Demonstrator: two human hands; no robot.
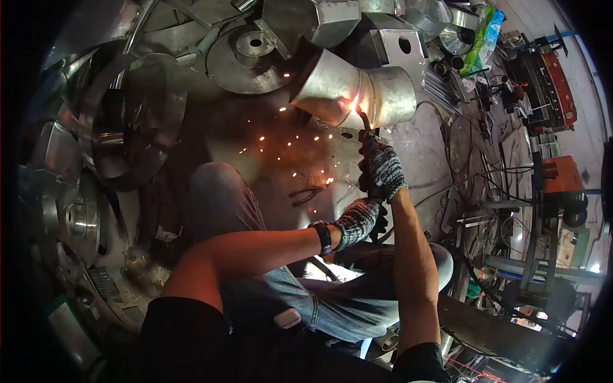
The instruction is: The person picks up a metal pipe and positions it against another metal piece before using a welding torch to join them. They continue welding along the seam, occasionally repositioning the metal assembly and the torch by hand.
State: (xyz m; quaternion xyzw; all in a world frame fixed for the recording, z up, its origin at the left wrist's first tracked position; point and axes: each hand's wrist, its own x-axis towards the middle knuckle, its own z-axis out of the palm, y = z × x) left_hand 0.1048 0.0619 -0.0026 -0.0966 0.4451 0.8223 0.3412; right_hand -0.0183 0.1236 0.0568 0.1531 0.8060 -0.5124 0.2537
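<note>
My right hand, in a grey knitted glove with dark grip, is closed around the handle of a welding torch. Just below it, my left hand, gloved the same way, is also closed, at the rear of the torch where the cable leaves; its fingertips are partly hidden. The torch's curved neck points up at a metal pipe piece with a flared end, lying on its side. A bright arc glows at the tip, close to the seam between the flared part and the cylinder. Sparks fly off to the left and downward.
Round flanged metal part and boxy sheet-metal part lie beyond the pipe piece. A large metal ring stands at left. Cables cross the floor at right, near an orange machine and a red-black unit. A green-blue bag lies at the back.
</note>
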